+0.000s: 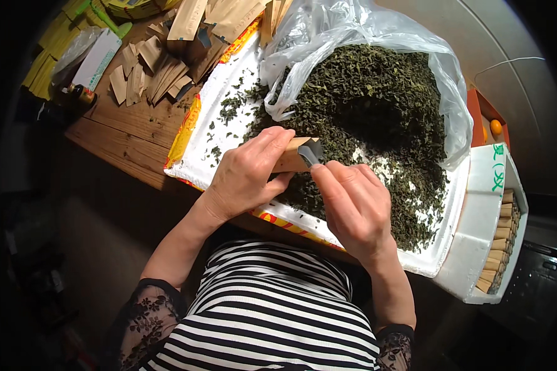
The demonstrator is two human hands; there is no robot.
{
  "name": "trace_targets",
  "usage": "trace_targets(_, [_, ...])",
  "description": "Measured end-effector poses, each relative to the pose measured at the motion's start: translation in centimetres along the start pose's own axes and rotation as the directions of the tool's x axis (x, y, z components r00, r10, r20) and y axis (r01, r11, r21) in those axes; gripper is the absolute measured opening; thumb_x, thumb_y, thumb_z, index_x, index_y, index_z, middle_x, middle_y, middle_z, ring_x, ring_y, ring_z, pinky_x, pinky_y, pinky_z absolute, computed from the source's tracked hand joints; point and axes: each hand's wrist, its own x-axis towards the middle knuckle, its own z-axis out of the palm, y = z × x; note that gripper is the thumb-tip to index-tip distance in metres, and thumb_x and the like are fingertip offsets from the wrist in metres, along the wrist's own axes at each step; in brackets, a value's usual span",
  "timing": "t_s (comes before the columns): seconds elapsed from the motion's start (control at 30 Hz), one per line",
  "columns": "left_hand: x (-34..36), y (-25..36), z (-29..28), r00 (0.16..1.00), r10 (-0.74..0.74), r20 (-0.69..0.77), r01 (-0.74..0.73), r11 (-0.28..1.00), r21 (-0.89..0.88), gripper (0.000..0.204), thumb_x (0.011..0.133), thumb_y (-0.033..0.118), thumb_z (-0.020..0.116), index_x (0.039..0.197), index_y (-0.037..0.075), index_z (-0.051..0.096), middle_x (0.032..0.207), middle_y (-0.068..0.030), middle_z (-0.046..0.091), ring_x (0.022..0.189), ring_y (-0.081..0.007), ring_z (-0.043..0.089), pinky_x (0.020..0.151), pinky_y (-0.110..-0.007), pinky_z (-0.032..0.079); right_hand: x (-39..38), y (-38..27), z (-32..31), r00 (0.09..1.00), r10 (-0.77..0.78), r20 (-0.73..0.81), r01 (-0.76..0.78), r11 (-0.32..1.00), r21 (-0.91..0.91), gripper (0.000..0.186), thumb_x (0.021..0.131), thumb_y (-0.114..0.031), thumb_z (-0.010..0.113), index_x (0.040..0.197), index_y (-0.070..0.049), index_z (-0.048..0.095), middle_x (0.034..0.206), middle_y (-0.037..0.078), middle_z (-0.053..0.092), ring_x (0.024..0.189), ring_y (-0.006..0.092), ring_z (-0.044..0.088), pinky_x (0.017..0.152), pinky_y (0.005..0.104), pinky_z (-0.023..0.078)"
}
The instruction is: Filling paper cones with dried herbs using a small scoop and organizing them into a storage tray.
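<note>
My left hand (pixel 246 175) holds a small brown paper pouch (pixel 293 156) with a silvery open mouth, just above the near edge of a white foam tray (pixel 192 148). My right hand (pixel 354 207) touches the pouch's mouth with its fingertips. A large heap of dark green dried leaves (pixel 365 105) fills the tray, partly lying in an opened clear plastic bag (pixel 328 28). Loose leaf bits are scattered over the tray's left part.
A pile of empty brown pouches (pixel 148 68) lies on the wooden table (pixel 124 136) at the left, with yellow packets (pixel 49 49) behind. A white foam box (pixel 486 229) at the right holds a row of filled pouches. An orange box (pixel 489 120) stands beyond it.
</note>
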Motion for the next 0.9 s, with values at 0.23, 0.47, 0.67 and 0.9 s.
trace_targets(0.23, [0.0, -0.4, -1.4, 0.989, -0.141, 0.044, 0.147, 0.97, -0.192, 0.058, 0.074, 0.007, 0.078, 0.126, -0.001, 0.054, 0.117, -0.0192, 0.061, 0.105, -0.0377, 0.063, 0.087, -0.042, 0.055, -1.8, 1.4, -3.8, 0.914, 0.338, -0.226, -0.343, 0.939, 0.016, 0.02, 0.087, 0.007, 0.066, 0.107, 0.004, 0.069, 0.085, 0.012, 0.071, 0.071, 0.0164, 0.068, 0.064, 0.0264, 0.054])
trace_targets(0.47, [0.4, -0.7, -3.2, 0.99, -0.118, 0.072, 0.107, 0.985, 0.138, 0.054, 0.072, 0.007, 0.078, 0.12, 0.001, 0.056, 0.112, -0.0143, 0.059, 0.096, -0.0336, 0.065, 0.079, -0.041, 0.054, -5.0, 6.3, -3.3, 0.746, 0.66, -0.095, -0.666, 0.743, -0.065, 0.009, 0.087, 0.001, 0.066, 0.094, 0.0, 0.071, 0.073, 0.009, 0.071, 0.06, 0.0124, 0.065, 0.055, 0.0257, 0.051])
trace_targets(0.67, [1.2, -1.4, -2.6, 0.964, -0.161, 0.214, 0.082, 0.938, 0.337, 0.038, 0.073, 0.01, 0.079, 0.102, 0.002, 0.056, 0.094, -0.0112, 0.057, 0.082, -0.028, 0.067, 0.069, -0.039, 0.055, -3.4, 6.9, 0.3, 0.506, 0.856, 0.11, -0.8, 0.417, 0.431, 0.013, 0.091, -0.003, 0.062, 0.098, 0.004, 0.071, 0.071, 0.005, 0.069, 0.058, 0.0095, 0.063, 0.051, 0.0225, 0.048])
trace_targets(0.9, [2.4, -0.2, -1.5, 0.941, -0.179, 0.286, 0.112, 0.965, 0.235, 0.047, 0.075, 0.012, 0.077, 0.114, 0.002, 0.054, 0.099, -0.013, 0.056, 0.086, -0.032, 0.065, 0.071, -0.042, 0.053, -2.4, 6.5, -1.5, 0.427, 0.884, 0.191, -0.769, 0.244, 0.591, 0.013, 0.092, -0.006, 0.064, 0.098, 0.003, 0.071, 0.073, 0.008, 0.069, 0.057, 0.0135, 0.065, 0.053, 0.0252, 0.054])
